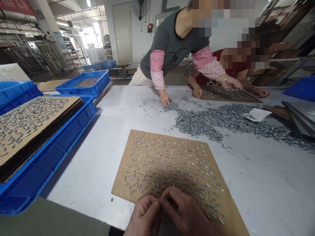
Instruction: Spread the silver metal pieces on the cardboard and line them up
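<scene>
Both of my hands meet over the near edge of a brown cardboard sheet (128, 154), fingertips pinched together. My left hand (145, 216) is closed, thumb against forefinger. Touching it, my right hand (183, 213) is closed in a pinch too. Whatever lies between the fingertips is hidden or too small to make out. Many small, pointed, silvery metal pieces (161, 163) lie spread over the sheet, spaced apart and mostly in one layer.
A heap of the same metal pieces (197, 121) covers the table's middle and right, with a white scrap (257, 114) on it. Blue crates (81, 121) stand left, one holding stacked cardboard sheets (29, 121). Across the table, a co-worker's hand (165, 98) touches loose pieces; another person works beside.
</scene>
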Demonstrator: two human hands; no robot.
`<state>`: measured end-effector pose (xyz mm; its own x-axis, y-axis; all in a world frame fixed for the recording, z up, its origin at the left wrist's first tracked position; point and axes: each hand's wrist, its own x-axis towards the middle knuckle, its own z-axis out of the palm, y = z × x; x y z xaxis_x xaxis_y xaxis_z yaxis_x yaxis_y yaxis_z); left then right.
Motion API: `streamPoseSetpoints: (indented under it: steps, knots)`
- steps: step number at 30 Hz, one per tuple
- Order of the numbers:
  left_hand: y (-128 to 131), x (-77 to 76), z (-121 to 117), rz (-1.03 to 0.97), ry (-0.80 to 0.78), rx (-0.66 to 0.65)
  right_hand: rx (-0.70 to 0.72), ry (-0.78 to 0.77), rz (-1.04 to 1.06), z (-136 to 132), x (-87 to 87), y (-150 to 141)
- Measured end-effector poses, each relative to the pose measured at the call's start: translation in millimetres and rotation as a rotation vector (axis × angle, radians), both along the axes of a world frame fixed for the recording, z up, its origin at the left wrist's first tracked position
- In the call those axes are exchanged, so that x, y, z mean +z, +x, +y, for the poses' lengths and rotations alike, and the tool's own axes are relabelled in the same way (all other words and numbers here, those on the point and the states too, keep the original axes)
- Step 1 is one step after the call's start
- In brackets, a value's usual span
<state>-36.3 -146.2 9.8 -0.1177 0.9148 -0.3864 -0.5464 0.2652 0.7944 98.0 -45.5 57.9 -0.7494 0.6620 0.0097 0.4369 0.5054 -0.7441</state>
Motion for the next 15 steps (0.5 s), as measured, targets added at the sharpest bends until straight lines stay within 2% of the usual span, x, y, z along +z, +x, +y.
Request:
streamPoseSetpoints:
  steps: [3, 5, 7, 11, 15]
  knots:
    - [-1, 1.1, 0, 0.089, -0.052, 0.014, 0.004, -0.025, -0.026, 3, 1.2, 0]
    - [-2, 2.5, 0, 0.087, -0.078, 0.009, 0.020, -0.013, -0.034, 15, 1.6, 2]
    - [-3, 3.2, 0, 0.024, -0.082, -0.003, -0.006, 0.088, -0.055, 35, -0.6, 2]
    - [-2, -0.3, 0, -0.086, -0.087, -0.038, -0.102, 0.416, -0.217, 73, -17.1, -6]
    - [0, -7.0, 1, -0.097, -0.129, -0.045, -0.049, 0.566, -0.286, 83, -39.0, -19]
